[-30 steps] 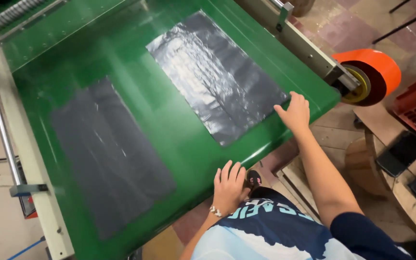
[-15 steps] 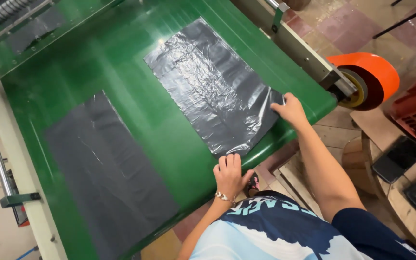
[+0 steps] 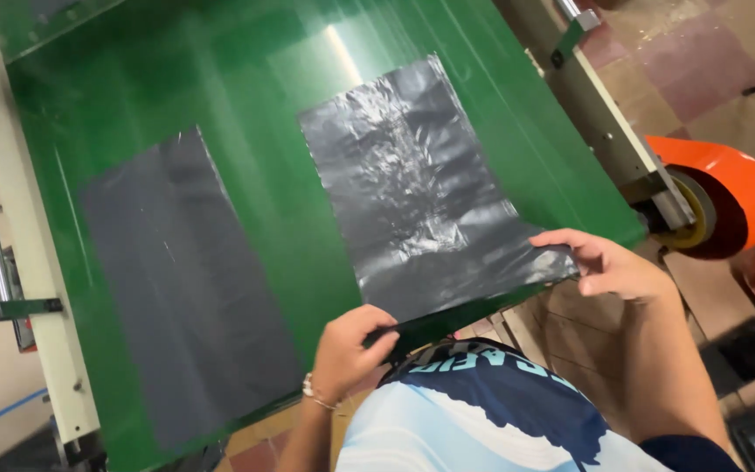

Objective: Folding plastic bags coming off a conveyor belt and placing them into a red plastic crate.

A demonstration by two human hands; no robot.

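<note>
At 5 o'clock, black plastic bag (image 3: 421,192) corners pinched by left hand (image 3: 351,350) and right hand (image 3: 609,267); should be lifted evenly off green belt (image 3: 246,105).

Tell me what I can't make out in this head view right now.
- Left hand: grip on near corner of right plastic sheet, fingertips curled under.
- Near end of left plastic sheet: hidden past the green belt edge.
- Orange roll: half hidden by machine frame.
- Right hand: thumb hidden.

Both hands (image 3: 351,350) (image 3: 609,267) forward, fingers pinched.
</note>
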